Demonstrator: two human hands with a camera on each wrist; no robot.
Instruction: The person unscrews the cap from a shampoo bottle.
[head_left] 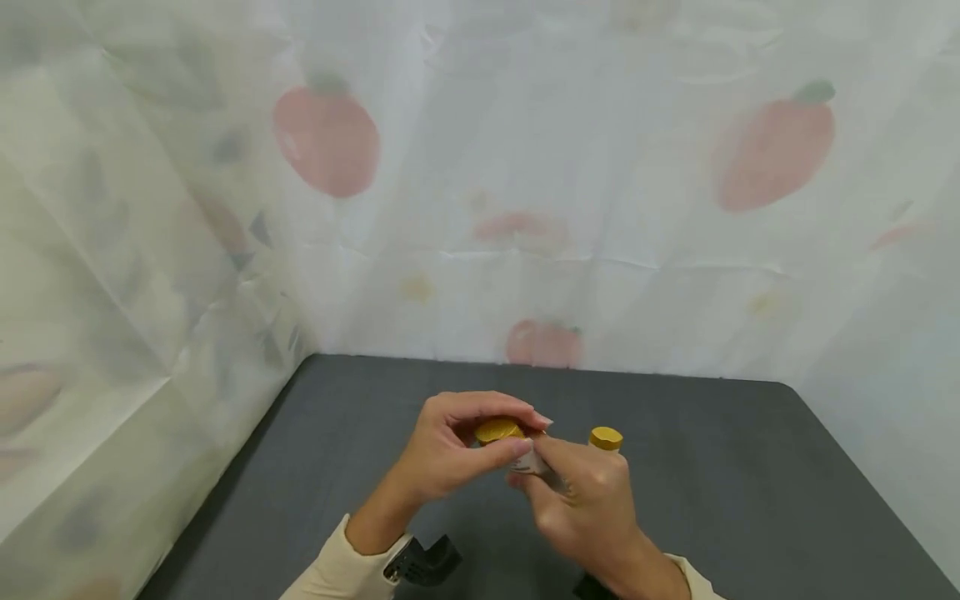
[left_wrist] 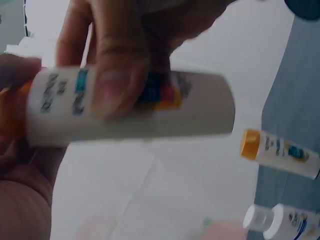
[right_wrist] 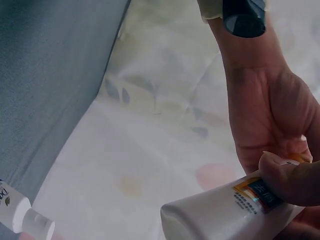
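Observation:
Both hands hold one white bottle (left_wrist: 205,107) with a gold-yellow cap (head_left: 498,430), tilted above the table. My left hand (head_left: 450,450) curls its thumb and fingers round the cap end. Its palm hides part of the cap. My right hand (head_left: 588,492) grips the body, thumb across the blue and orange label in the left wrist view. The bottle's bottom (right_wrist: 172,220) points toward the lower left in the right wrist view. Just behind my right hand stands a second white bottle with a yellow cap (head_left: 605,438), its body mostly hidden in the head view.
A white bottle with a white cap (left_wrist: 285,222) stands near the second yellow-capped bottle (left_wrist: 280,155) in the left wrist view. The dark grey table (head_left: 360,400) ends at a pale fruit-printed curtain (head_left: 450,167) behind and at both sides.

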